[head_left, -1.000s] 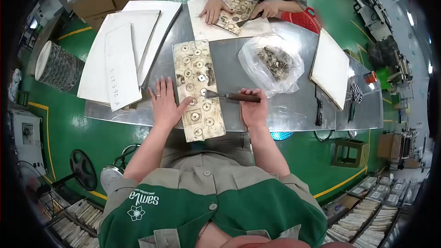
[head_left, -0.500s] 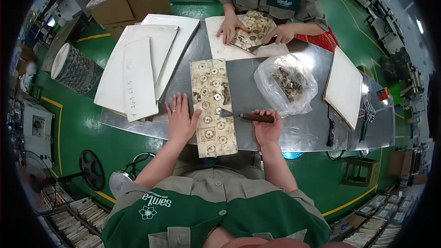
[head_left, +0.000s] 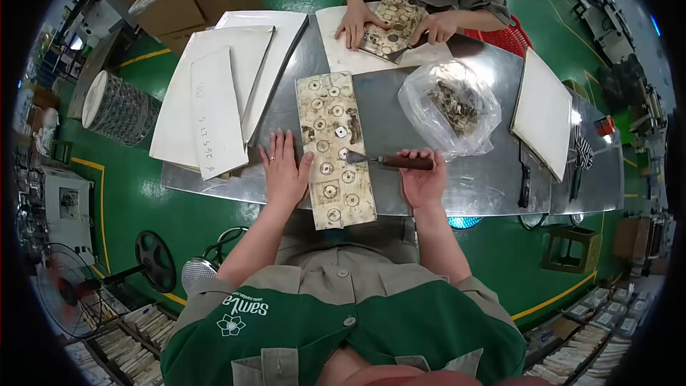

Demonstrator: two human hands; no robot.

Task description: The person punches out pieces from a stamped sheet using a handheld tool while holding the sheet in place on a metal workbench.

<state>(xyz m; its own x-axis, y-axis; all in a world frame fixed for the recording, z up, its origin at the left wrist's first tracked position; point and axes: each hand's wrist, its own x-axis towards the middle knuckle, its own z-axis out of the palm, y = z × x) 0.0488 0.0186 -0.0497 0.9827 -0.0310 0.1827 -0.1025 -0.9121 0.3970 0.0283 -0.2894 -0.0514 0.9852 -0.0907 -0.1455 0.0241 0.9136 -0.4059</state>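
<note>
A long, stained cream board [head_left: 330, 193] with printed circles lies on the metal table in front of me, its near end over the table edge. My left hand [head_left: 286, 171] is spread flat at the board's left side, thumb against its edge. My right hand [head_left: 423, 179] is closed round the brown wooden handle of a scraper [head_left: 407, 162], palm up. The scraper's metal blade rests on the board near its middle right. Beyond my right hand sits a clear plastic bag [head_left: 482, 125] with dark brown scraps [head_left: 455, 109] in it.
White boards [head_left: 175, 111] are stacked at the left. Across the table a co-worker's hands [head_left: 437, 26] hold a scraper on a smaller patterned board [head_left: 395, 21]. Another white board [head_left: 544, 111], a black-handled tool [head_left: 524, 184] and a red basket [head_left: 509, 37] are at the right.
The camera view has shifted, moving the table and everything on it within the picture. Both my hands and the scraper keep nearly the same place relative to the board.
</note>
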